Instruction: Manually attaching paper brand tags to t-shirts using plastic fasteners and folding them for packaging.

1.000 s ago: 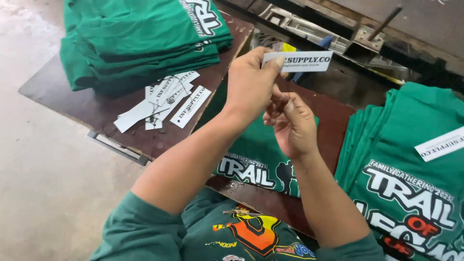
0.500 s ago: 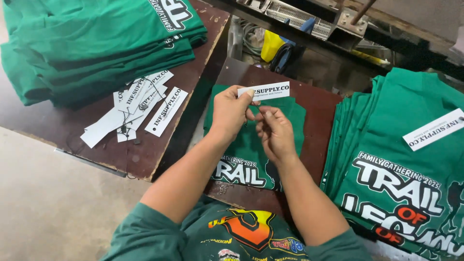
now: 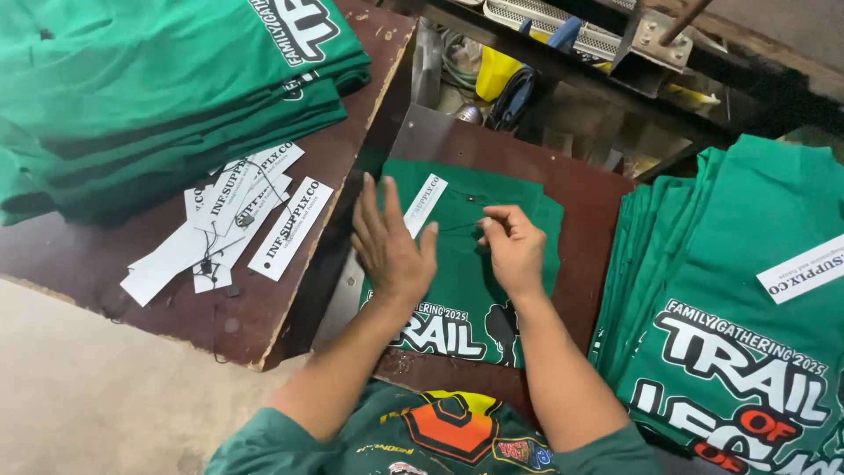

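A folded green printed T-shirt (image 3: 457, 264) lies on a brown board (image 3: 580, 189) in front of me. A white paper hang tag (image 3: 425, 204) rests on the shirt near its collar, with a thin black string running right from it. My left hand (image 3: 387, 246) hovers flat over the shirt beside the tag, fingers spread and holding nothing. My right hand (image 3: 512, 246) rests on the shirt with its fingertips pinched at the string's end.
A pile of white hang tags (image 3: 230, 224) lies on the dark table (image 3: 237, 325) to my left, below a stack of green shirts (image 3: 158, 97). Another stack of green printed shirts (image 3: 738, 299) with a tag (image 3: 804, 268) on top sits right. Metal machine parts (image 3: 580, 35) stand behind.
The tag was held up between both hands; now it lies on the shirt. My left hand has let go and opened. My right hand has dropped onto the shirt.
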